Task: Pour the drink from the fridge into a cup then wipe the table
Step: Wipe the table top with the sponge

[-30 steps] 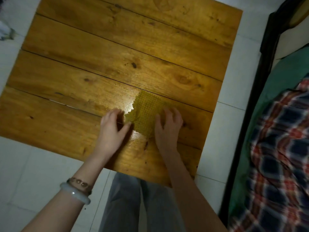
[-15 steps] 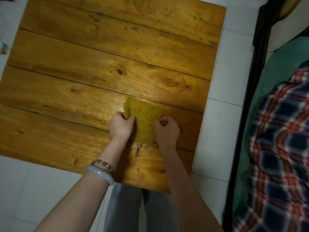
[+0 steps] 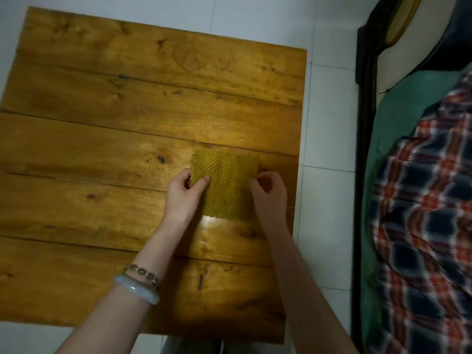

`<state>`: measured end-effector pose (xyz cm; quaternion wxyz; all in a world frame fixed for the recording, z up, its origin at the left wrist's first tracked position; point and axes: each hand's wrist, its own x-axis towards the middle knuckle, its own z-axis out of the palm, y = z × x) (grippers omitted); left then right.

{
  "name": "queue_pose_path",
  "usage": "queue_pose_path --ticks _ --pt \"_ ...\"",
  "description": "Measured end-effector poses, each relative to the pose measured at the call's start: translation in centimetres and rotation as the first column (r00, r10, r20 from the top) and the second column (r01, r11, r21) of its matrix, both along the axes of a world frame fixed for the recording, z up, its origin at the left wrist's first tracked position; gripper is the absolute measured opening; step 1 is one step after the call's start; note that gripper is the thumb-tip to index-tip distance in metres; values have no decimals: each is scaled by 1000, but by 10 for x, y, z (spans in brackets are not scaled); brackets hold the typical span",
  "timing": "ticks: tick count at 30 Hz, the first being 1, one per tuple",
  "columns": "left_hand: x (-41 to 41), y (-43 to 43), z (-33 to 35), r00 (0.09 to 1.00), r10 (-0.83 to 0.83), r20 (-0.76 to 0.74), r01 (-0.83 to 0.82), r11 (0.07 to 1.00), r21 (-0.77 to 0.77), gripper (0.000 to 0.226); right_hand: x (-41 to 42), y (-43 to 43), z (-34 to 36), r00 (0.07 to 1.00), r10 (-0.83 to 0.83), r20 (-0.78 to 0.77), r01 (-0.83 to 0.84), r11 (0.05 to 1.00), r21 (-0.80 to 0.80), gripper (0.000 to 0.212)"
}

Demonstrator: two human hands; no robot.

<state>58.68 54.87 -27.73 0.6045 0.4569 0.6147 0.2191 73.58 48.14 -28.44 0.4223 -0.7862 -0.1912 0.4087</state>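
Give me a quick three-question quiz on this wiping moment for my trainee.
1. True or false: the left hand and the right hand each pinch an edge of the yellow waffle-textured cloth.
2. Which wrist wears the pale bangle? A left, B right, C neither.
3. Fill in: the cloth sits nearer the ____ edge of the wooden table.
Key: 1 true; 2 A; 3 right.

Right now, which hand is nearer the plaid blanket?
Right. The right hand pinches the yellow cloth at its edge toward the plaid blanket; the left hand pinches the opposite edge, farther away.
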Motion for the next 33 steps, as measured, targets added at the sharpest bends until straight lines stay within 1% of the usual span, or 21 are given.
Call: queue_pose_path --ticks 4,7,10,13,15,17,18,21,22,24,26,29,31,33 --pt "28 48 6 998 -38 46 36 998 43 10 29 42 6 998 -45 35 44 998 35 7" --pt "51 87 -6 996 -57 70 54 998 46 3 55 78 6 995 -62 79 59 997 43 8" --pt "77 126 -16 993 -97 69 92 994 65 26 89 114 3 988 -90 122 88 996 24 9" --pt "108 160 -21 987 -154 38 150 984 100 23 121 144 1 983 -101 153 98 995 28 7" --pt "128 179 -22 983 -183 30 178 977 121 30 140 161 0 980 -107 171 105 994 20 6" --pt "146 196 -21 978 -210 11 206 968 141 38 157 177 -1 978 -123 171 122 992 16 10" --pt "153 203 -22 976 -219 1 216 964 156 37 164 185 -3 976 -134 174 133 991 16 11" --pt "172 224 -21 970 -241 -25 242 960 143 21 182 206 -10 968 -138 207 138 990 15 11" --pt "177 230 -22 969 -245 -39 249 959 135 20 186 211 -15 968 -135 214 137 991 8 10" --pt "183 238 -28 970 -238 -51 241 967 84 19 190 217 -23 966 -124 226 132 991 -21 10" --pt "183 240 -37 976 -213 -42 213 977 -1 11 189 216 -30 959 -103 265 125 990 -66 15" --pt "175 234 -44 965 -247 -92 244 969 -43 22 186 205 -33 943 -76 324 107 991 -80 23" --pt "168 228 -46 964 -247 -100 245 969 -30 23 183 196 -33 939 -41 342 71 995 -76 24" --pt "160 220 -44 960 -249 -126 253 967 16 23 177 185 -32 934 9 358 24 996 -88 26"
